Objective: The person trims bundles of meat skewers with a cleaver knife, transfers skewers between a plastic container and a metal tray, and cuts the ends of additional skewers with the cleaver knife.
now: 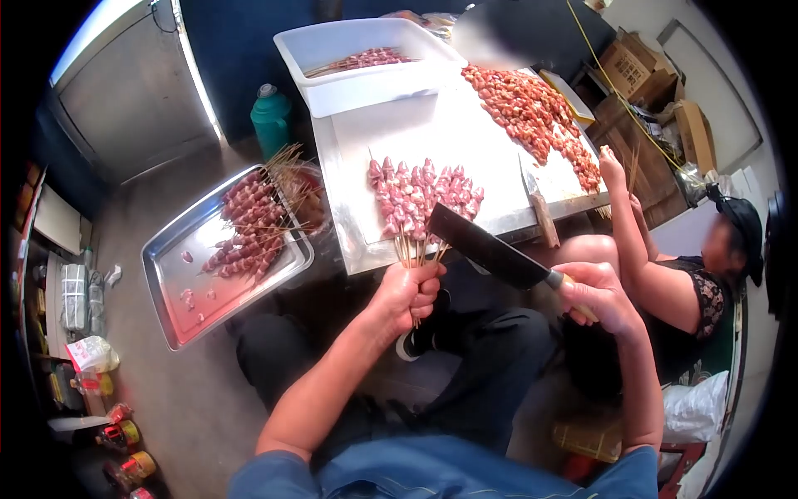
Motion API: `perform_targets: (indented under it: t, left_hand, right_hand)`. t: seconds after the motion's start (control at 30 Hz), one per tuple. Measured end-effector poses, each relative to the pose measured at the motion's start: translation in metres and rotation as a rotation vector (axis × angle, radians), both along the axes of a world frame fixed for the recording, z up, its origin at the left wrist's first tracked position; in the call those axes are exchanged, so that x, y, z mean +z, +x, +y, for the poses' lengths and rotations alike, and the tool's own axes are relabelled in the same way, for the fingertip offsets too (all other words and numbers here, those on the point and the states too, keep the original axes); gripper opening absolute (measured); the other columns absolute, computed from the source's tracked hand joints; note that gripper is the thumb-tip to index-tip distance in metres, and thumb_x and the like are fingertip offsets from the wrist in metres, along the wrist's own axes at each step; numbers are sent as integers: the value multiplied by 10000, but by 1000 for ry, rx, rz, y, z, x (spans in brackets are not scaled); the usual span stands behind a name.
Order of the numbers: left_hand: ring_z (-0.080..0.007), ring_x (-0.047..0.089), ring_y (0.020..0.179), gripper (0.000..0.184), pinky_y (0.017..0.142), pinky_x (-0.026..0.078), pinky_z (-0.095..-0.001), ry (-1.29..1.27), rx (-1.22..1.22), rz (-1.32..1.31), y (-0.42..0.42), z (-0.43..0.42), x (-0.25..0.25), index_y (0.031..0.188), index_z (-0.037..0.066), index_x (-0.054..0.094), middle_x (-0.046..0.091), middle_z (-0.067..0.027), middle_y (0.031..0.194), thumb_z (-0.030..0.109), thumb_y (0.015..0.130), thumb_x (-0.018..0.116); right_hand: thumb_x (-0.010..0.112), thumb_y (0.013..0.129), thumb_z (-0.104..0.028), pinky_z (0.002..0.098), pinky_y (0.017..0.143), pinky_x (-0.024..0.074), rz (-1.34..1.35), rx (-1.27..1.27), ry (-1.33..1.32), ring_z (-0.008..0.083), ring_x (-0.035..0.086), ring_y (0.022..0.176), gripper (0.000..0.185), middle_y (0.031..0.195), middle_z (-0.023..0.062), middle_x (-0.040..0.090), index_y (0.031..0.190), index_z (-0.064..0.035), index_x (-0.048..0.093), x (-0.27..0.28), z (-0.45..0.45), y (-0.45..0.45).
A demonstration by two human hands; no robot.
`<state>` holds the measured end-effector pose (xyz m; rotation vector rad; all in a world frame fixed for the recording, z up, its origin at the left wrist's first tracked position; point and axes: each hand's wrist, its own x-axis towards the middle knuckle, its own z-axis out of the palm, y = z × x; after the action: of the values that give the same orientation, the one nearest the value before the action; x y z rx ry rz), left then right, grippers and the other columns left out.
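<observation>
My left hand is closed around the stick ends of a bunch of meat skewers. Their meat ends are fanned out over the near edge of the white-topped table. In my right hand is a cleaver, gripped by its handle. Its dark blade points up and left, with the tip beside the skewers; whether it touches them I cannot tell. A knife with a wooden handle lies at the table's edge, right of the bunch.
A metal tray with more skewers stands at left. A white tub holding skewers sits at the table's far end. Loose meat pieces cover the right side. Another person sits at right, arms raised. A green flask stands behind.
</observation>
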<state>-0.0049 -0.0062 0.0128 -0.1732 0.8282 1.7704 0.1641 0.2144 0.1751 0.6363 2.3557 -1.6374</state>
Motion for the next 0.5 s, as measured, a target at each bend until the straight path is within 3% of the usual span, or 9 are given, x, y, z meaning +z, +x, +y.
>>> perform_targets:
  t: [0.23,0.37,0.5]
  left_hand:
    - [-41,265,404,63,365,182,-217,10,-8,16,0,-2,2,953,41,554,371,38,574,100,943,536]
    - [-40,263,400,75,366,180,-217,-5,1,19,0,-1,1,942,40,543,364,41,572,114,950,543]
    - [-37,253,392,84,364,176,-219,-18,18,13,2,0,3,927,44,536,352,49,567,120,945,566]
  right_hand:
    - [569,951,-266,187,448,359,143,98,-42,55,502,543,358,723,0,544,1168,17,607,-12,-45,-76]
    - [576,949,-287,186,441,360,18,127,-31,53,503,530,366,691,4,548,1143,21,613,-26,-33,-70]
    - [590,943,-264,187,432,354,-46,27,-40,59,496,507,376,678,15,551,1150,49,611,-6,-7,-18]
